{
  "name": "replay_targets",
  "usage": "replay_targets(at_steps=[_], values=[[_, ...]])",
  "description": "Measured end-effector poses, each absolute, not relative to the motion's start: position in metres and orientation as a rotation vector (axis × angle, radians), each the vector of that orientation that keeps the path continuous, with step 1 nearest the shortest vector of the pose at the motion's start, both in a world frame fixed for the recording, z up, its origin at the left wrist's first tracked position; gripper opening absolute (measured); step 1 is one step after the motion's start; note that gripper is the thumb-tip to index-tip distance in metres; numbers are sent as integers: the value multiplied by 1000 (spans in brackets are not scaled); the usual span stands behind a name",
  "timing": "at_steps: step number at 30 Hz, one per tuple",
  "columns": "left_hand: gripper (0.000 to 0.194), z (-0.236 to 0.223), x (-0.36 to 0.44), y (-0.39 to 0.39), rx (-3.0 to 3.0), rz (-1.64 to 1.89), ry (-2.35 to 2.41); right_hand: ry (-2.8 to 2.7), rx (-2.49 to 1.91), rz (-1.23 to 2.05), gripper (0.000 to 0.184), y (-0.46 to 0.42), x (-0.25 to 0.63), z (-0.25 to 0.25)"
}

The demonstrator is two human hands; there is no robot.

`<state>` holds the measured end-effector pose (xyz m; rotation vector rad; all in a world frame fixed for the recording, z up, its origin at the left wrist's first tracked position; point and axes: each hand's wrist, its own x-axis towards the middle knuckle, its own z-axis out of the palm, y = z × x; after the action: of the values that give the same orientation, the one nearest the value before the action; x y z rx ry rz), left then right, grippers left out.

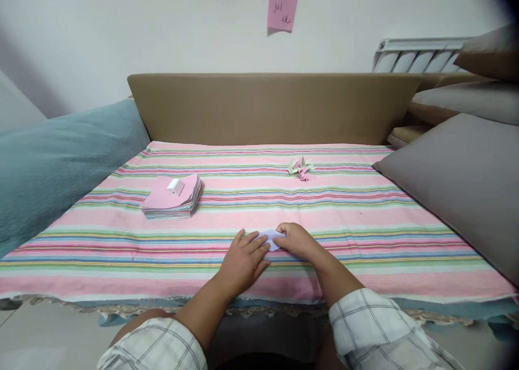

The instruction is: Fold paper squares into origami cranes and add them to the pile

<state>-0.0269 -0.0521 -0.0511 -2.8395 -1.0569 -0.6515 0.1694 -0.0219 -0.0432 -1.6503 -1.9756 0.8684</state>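
Observation:
A small folded piece of lavender paper lies on the striped cloth near the front of the seat. My left hand rests flat with its fingers stretched out, the tips pressing on the paper's left side. At the paper's right end my right hand pinches it between thumb and bent fingers. Both hands cover parts of the paper, so its full shape is hidden.
On the striped cloth, a stack of coloured paper sheets sits at left with a small white block on top. Folded green and pink paper pieces lie farther back. Grey cushions border the right, a blue-covered armrest the left.

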Motion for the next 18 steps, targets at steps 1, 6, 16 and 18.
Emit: replay_targets(at_steps=[1, 6, 16, 18], values=[[36, -53, -27, -52, -2857, -599, -1057, -1995, -1665, 847, 10, -21, 168, -42], [44, -57, -27, -52, -2878, -504, -1068, -2003, -1775, 649, 15, -25, 163, -36], [43, -56, -23, -52, -2889, -504, -1041, -1961, -1860, 226, 8, -31, 170, -42], [42, -57, -22, -52, -2882, -503, -1056, -1999, -1705, 104, 5, -34, 172, -43]])
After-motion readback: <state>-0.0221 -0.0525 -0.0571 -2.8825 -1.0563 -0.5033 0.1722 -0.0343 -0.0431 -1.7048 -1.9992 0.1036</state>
